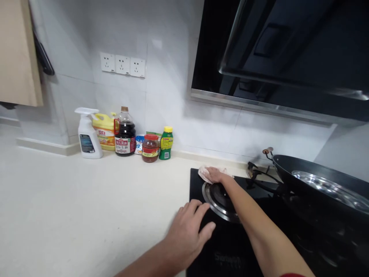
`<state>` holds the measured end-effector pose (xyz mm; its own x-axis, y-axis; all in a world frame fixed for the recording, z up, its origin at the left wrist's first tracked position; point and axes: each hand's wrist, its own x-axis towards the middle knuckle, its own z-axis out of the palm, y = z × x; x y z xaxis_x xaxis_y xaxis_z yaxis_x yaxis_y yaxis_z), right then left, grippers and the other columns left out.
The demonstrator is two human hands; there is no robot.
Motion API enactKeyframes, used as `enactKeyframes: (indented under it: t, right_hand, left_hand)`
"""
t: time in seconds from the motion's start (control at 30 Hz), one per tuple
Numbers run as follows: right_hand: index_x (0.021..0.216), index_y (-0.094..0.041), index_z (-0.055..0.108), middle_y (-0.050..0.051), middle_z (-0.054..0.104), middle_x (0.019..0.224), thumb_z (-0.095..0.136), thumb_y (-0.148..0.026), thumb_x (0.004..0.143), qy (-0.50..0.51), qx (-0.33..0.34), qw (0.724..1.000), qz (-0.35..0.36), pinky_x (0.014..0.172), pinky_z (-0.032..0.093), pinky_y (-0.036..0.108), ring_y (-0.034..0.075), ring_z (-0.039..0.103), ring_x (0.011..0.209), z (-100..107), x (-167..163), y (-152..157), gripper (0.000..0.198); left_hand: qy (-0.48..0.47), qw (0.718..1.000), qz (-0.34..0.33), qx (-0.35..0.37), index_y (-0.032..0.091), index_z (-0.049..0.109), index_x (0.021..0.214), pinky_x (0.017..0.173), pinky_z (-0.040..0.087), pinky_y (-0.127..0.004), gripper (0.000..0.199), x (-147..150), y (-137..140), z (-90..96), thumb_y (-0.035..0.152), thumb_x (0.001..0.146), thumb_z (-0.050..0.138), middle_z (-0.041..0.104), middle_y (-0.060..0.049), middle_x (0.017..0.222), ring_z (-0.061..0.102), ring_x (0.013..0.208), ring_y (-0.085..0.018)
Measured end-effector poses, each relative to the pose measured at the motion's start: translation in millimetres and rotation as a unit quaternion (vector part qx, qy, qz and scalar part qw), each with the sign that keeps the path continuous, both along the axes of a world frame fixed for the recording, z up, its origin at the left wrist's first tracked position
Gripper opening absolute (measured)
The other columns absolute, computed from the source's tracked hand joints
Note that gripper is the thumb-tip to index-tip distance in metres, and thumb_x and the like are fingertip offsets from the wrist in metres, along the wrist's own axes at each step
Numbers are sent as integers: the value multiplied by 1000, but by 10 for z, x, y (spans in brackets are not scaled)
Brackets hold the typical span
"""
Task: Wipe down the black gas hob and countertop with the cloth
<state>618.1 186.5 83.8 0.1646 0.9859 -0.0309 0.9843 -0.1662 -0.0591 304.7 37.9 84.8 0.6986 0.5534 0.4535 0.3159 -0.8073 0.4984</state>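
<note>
Pale countertop (72,207), run against a white tiled wall. Standing on it along the back edge, left to right: white spray bottle (88,134), yellow detergent jug (104,131), dark soy sauce bottle (125,132), small white-blue packet (139,144), red-lidded jar (150,148), green bottle with yellow cap (166,143). Black glass hob (227,246) is set into the counter at right.

Hob (230,250): black glass, glossy, smooth. Burner ring (215,204): shiny metal. Rag (206,172) under right hand (216,176): soft pale cloth, crumpled. Desk (72,207): cream, smooth, matt-ish. Wok (302,181): dark matt metal, w/ a bright steel lid (331,188) inside. Hood (282,54): glossy black glass, brushed metal trim. Wall (167,96): white tile, slight sheen. Spray bottle (87,134): white plastic. Soy bottle (125,132): clear plastic.
</note>
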Motion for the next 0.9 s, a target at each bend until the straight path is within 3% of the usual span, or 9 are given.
enactKeyframes:
  t: [0.17,0.3,0.43,0.57,0.77,0.9]
  right_hand:
    - [161,-22,32,14,25,170,29,-66,101,22,-8,996,81,126,12,54,33,21,156,33,-483,-149,74]
    - [160,-23,35,13,22,170,34,-62,102,34,-2,987,155,126,12,56,34,19,157,68,-878,-495,70]
    - [158,-27,37,12,26,169,40,-58,102,49,14,975,214,125,17,60,33,21,156,40,-1158,-1083,64]
    - [154,-27,44,12,27,169,46,-61,99,94,48,959,262,126,13,60,31,19,157,-64,-1137,-1877,65]
    - [144,-37,52,4,32,167,56,-52,96,144,38,970,191,127,17,59,29,20,158,-84,-874,-3065,51]
    - [129,-37,57,4,37,164,60,-36,89,167,-1,975,148,125,26,58,29,24,156,33,-861,-3429,40]
  left_hand:
    - [-101,994,44,16,24,59,133,103,52,-45,35,-22,216,23,38,103,44,63,-9,126,62,116,-25]
    - [-114,991,74,2,22,59,132,104,51,-44,38,-35,381,-66,37,103,40,60,-11,126,63,116,-25]
    - [-116,989,94,-17,21,58,133,105,51,-44,39,-63,484,-134,37,103,38,58,-11,125,64,115,-24]
    - [-122,986,112,-16,19,58,132,107,49,-46,40,-92,521,-136,38,104,38,58,-11,124,62,119,-25]
    - [-106,989,81,-62,21,59,131,107,48,-45,40,-56,417,-135,41,104,38,60,-9,125,61,119,-24]
    - [-101,988,53,-108,24,58,133,105,50,-44,41,3,288,-132,45,104,38,59,-8,129,62,119,-24]
